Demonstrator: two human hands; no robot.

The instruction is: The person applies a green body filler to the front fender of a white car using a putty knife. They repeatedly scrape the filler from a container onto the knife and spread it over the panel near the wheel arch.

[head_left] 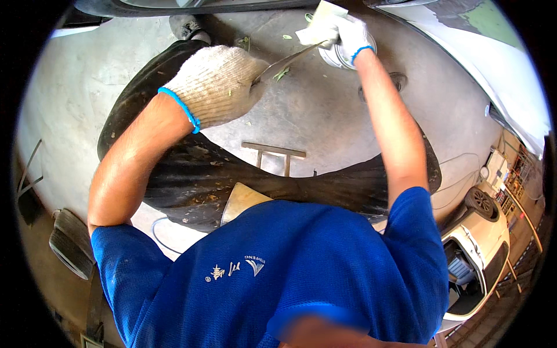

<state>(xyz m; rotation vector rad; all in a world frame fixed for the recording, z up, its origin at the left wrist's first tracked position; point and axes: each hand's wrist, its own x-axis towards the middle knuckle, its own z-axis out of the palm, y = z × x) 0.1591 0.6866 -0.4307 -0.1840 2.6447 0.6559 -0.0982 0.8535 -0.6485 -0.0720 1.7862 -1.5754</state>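
My left hand (217,86), in a knitted off-white glove with a blue cuff, is closed on a thin grey metal blade (287,61). The blade slants up and right, its far end meeting a pale yellowish flat piece (326,14). That piece is in my right hand (352,36), gloved the same way; whether it is cloth, card or a board I cannot make out. Directly below the right hand stands a round white can (332,57), partly covered by the glove and wrist. The left fingers are mostly hidden behind the back of the glove.
Green scraps (282,73) lie on the grey concrete floor (301,116). A small metal-framed stand (274,149) is between my dark-trousered legs. White vehicle panels (481,75) border the far right. At the lower right is a pale car (478,261); a tyre (71,243) lies at left.
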